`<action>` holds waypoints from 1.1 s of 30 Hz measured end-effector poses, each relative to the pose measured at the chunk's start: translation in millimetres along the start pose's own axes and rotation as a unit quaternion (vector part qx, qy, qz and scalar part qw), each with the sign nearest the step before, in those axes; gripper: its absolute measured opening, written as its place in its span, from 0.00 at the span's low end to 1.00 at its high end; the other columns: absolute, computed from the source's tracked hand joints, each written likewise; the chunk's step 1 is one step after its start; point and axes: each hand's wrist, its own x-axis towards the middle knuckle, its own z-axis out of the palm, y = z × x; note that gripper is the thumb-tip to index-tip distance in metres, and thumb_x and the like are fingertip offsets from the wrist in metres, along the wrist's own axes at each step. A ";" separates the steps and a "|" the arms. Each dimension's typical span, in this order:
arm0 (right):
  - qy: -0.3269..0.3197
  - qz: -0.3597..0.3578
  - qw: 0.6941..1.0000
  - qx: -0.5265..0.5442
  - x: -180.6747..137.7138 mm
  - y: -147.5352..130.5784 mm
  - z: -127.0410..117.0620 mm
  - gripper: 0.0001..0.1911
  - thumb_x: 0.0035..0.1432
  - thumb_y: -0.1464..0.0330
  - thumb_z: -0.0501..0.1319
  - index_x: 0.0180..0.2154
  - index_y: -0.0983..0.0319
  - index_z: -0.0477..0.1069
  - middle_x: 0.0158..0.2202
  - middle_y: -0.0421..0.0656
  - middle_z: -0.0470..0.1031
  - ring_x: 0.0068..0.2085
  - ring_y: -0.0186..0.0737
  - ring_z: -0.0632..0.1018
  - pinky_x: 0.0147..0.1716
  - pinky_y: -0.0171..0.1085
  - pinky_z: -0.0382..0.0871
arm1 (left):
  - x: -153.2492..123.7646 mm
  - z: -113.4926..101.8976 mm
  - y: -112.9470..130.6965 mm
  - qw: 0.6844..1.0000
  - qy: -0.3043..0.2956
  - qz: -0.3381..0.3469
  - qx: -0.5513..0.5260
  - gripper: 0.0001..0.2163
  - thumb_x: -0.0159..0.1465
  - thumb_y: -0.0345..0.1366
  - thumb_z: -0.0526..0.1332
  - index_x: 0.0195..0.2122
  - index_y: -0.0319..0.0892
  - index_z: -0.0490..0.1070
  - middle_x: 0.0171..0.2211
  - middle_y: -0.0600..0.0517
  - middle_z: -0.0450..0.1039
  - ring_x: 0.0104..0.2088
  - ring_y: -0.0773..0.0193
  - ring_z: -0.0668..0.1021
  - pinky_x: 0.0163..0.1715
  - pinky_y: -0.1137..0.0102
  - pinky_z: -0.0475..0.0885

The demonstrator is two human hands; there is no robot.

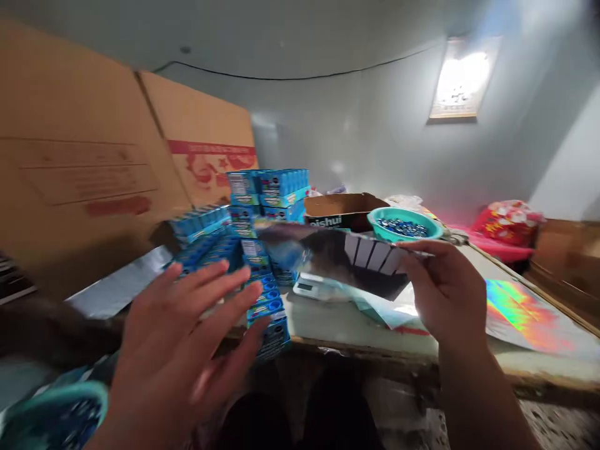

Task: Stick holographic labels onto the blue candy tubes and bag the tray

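Observation:
My right hand [447,294] pinches the right end of a thin, dark glossy sheet [328,253] with white rectangles on it. I cannot tell whether it is a flat bag or a single sheet. It stretches left above the table, its far end blurred. My left hand [187,344] is raised with the fingers spread and holds nothing. Behind those fingers stand stacks of small blue printed boxes [284,182]. Under the sheet, a white device with a small display [308,287], like a scale, lies on the table [337,328], partly covered.
A teal basket [375,219] of small blue pieces stands at the back, beside an open black-printed carton [340,220]. Another teal basin [96,394] is low at the left. Large cardboard boxes [70,112] line the left side. A rainbow-shiny sheet [520,312] lies at the right.

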 end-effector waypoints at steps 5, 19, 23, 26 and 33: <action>-0.117 0.023 0.985 0.127 -24.3 -31.7 34.2 0.05 0.62 0.65 0.65 0.41 0.55 0.75 0.32 0.39 0.80 0.25 0.33 0.76 0.22 0.31 0.71 | 34.0 -19.0 24.2 0.990 -0.031 0.055 0.125 0.21 0.67 0.40 0.61 0.60 0.41 0.65 0.52 0.46 0.76 0.53 0.54 0.77 0.66 0.46 0.51; -0.341 0.091 0.867 0.351 -58.1 -55.1 142.9 0.07 0.63 0.64 0.63 0.42 0.57 0.76 0.18 0.34 0.63 0.18 0.29 0.65 0.14 0.27 0.57 | -46.9 -74.8 2.9 0.965 -0.052 -0.084 0.241 0.19 0.65 0.31 0.65 0.57 0.44 0.68 0.52 0.46 0.76 0.51 0.56 0.77 0.61 0.50 0.66; -0.350 0.077 0.864 0.354 -75.6 -61.7 149.7 0.05 0.63 0.66 0.62 0.41 0.56 0.76 0.18 0.33 0.62 0.17 0.29 0.63 0.13 0.27 0.55 | -63.0 -85.6 5.6 0.966 -0.059 -0.077 0.241 0.19 0.62 0.28 0.67 0.55 0.41 0.70 0.51 0.45 0.76 0.51 0.56 0.77 0.59 0.52 0.69; -0.352 0.073 0.867 0.346 -97.6 -58.9 145.6 0.06 0.64 0.68 0.61 0.42 0.55 0.75 0.21 0.35 0.69 0.18 0.29 0.66 0.14 0.28 0.58 | -78.7 -84.4 6.1 0.976 -0.050 -0.064 0.202 0.18 0.60 0.23 0.67 0.52 0.38 0.72 0.49 0.44 0.77 0.51 0.57 0.78 0.58 0.55 0.70; -0.365 0.068 0.864 0.341 -161.4 -19.3 132.0 0.13 0.64 0.75 0.59 0.45 0.52 0.73 0.39 0.42 0.81 0.39 0.40 0.83 0.37 0.36 0.79 | -145.3 -56.7 2.1 0.994 -0.047 -0.055 0.081 0.11 0.61 0.22 0.65 0.44 0.38 0.75 0.40 0.48 0.81 0.48 0.61 0.80 0.61 0.60 0.69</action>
